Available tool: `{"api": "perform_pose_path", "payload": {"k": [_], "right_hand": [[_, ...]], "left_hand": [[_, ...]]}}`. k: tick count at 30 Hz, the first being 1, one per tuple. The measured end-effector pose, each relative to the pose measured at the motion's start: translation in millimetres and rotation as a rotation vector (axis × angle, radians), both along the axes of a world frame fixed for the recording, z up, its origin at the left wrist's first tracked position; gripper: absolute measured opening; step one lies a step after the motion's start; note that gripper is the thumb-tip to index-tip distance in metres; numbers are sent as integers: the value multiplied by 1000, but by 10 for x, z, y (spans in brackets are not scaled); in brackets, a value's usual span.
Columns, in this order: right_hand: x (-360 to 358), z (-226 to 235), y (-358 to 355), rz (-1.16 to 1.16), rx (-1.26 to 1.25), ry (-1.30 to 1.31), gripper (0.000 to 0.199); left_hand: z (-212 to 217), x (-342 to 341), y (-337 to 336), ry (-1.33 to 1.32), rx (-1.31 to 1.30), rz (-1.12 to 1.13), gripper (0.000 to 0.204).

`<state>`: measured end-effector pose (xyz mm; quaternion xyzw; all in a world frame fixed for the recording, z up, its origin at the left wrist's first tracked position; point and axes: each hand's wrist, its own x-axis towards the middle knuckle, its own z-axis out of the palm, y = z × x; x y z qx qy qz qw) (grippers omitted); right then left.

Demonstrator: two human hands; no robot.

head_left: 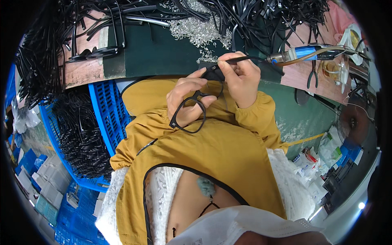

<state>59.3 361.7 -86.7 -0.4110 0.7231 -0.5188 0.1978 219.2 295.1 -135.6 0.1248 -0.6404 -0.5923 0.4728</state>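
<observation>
Cluttered workbench (163, 57) fills the upper part of the view, its dark green mat edged by worn wood and heaped along the back with black spectacle temple arms (253, 16). Beside the person's left side stands a big blue plastic crate (104, 110), piled with black eyeglass frames (79, 134). A mustard-yellow jacket (204, 159) with black trim covers the forearms and lap below the bench edge. At the bench's right end lies a blue-bodied powered hand tool (304, 53) with a tan hose, and just past it a pair of pliers (312, 77). A scatter of small silvery metal pins (200, 32) lies on the mat — loose, near the hands.

Smaller still: the left hand (185, 100) cradles a black glasses front (190, 114) over the lap, fingers curled under the rim and thumb pressed across the bridge. The right hand (241, 77) is just above it — thumb and forefinger pinched on a thin black temple arm (237, 59), whose near end meets the corner of the frame.
</observation>
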Motion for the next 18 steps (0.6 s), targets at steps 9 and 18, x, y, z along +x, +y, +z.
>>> {"api": "perform_pose_path", "payload": {"k": [9,18], "right_hand": [[-680,335,-804,422,-95,332,38],[-759,535,-1540,397,-37,301,27]], "left_hand": [[472,145,-473,-16,768,-35,41],[490,129,-526,-217,702,17,47]]}}
